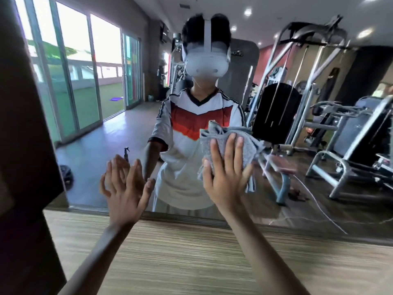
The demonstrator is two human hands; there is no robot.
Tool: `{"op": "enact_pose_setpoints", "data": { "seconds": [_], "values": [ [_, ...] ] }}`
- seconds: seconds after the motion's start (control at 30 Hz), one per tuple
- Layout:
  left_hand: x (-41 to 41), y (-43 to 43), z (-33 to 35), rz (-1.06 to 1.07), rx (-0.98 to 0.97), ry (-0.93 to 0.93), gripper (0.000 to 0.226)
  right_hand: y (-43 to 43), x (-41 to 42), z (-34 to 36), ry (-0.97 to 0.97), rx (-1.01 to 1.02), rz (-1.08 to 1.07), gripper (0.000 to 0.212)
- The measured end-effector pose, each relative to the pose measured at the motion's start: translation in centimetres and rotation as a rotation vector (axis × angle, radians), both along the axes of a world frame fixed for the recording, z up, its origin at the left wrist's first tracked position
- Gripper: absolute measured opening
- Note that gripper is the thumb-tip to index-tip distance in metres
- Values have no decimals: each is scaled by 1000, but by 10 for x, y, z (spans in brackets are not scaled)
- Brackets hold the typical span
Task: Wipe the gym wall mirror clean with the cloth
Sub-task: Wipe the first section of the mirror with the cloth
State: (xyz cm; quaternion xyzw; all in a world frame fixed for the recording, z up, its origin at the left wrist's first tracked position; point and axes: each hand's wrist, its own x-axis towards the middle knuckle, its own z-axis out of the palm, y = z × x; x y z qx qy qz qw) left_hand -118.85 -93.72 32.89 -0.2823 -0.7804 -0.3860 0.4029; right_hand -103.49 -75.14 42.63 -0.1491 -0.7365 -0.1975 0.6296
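Grey terry cloth (pixel 249 147) sits bunched under your right hand (pixel 223 182), which presses it flat against the wall mirror (pixel 102 145) at about chest height of your reflection. Your fingers there are straight and spread, not curled round the fabric; loose folds stick out above the fingertips and hang down past the heel of the palm on the right.

Your left hand (pixel 125 194) is released and holds nothing. It is raised to the left of the cloth, fingers straight and close together, fingertips meeting their own reflection at the glass.

Below the mirror's lower edge runs a wood-grain panel (pixel 191 252), and both your forearms cross it. A dark column (pixel 25 124) borders the mirror on the left.

Reflected in the glass, a spray bottle (pixel 127 153) stands on the floor just above your left fingertips. A cable weight machine (pixel 276 109) with a black stack cover fills the right side, and sliding glass doors (pixel 74 71) line the left.
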Motion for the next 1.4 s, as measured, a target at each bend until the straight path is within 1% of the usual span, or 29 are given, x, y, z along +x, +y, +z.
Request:
{"op": "enact_pose_setpoints", "data": {
  "seconds": [0.07, 0.17, 0.23, 0.3, 0.33, 0.43, 0.47, 0.53, 0.57, 0.63, 0.73, 0.77, 0.83, 0.9, 0.97, 1.03, 1.1, 1.13, 1.2, 1.27, 1.33, 1.37, 1.4],
  "values": [
    [-8, -14, 0, 1, -11, -47, 69, -26, -20, -21, -129, 87, 47, 54],
    [-18, -35, -2, -6, -29, -107, 73, -28, -16, -54, -388, 325, 73, 49],
    [-23, -47, -4, -10, -61, -109, 74, -13, 1, -62, -451, 416, 65, 48],
    [-32, -58, -5, -17, -75, -91, 75, 1, 12, -56, -411, 403, 44, 52],
    [-36, -62, -6, -24, -70, -86, 76, 5, 14, -48, -349, 366, 18, 53],
    [-43, -64, -8, -22, -73, -68, 75, -5, -3, -13, -69, 139, -35, 55],
    [-43, -63, -9, -15, -75, -61, 75, -14, -14, -3, -5, 63, -46, 56],
    [-44, -61, -13, 4, -72, -57, 75, -39, -38, 6, 45, -12, -53, 56],
    [-45, -60, -14, 10, -67, -48, 75, -53, -51, 7, 27, -9, -32, 54],
    [-47, -60, -16, 5, -64, -14, 74, -75, -71, -4, -116, 88, 37, 51],
    [-50, -65, -19, -14, -71, 29, 72, -72, -67, -27, -411, 371, 89, 53],
    [-51, -68, -20, -8, -72, 26, 72, -63, -59, -31, -474, 440, 96, 52],
    [-53, -75, -24, -2, -65, -32, 73, -44, -40, -30, -531, 492, 128, 49],
    [-55, -82, -29, 0, -49, -118, 79, -35, -30, -17, -459, 445, 109, 46],
    [-56, -87, -32, -4, -16, -211, 94, -44, -40, 1, -294, 298, 45, 49],
    [-51, -91, -30, -37, 41, -360, 111, -72, -64, 18, -149, 147, 23, 52],
    [-50, -98, -32, -90, 68, -469, 123, -104, -92, 22, -127, 117, 43, 54],
    [-52, -102, -34, -103, 60, -486, 124, -117, -104, 18, -168, 150, 56, 55],
    [-58, -111, -45, -94, 14, -486, 118, -132, -121, -4, -343, 299, 83, 55],
    [-65, -119, -53, -97, -7, -485, 111, -129, -118, -32, -630, 485, 66, 53],
    [-72, -127, -58, -101, -39, -448, 100, -107, -101, -44, -890, 634, 30, 57],
    [-74, -128, -58, -104, -64, -438, 91, -95, -91, -42, -941, 674, 19, 58],
    [-75, -131, -57, -96, -78, -433, 81, -89, -86, -34, -925, 684, 17, 59]
  ]
}}
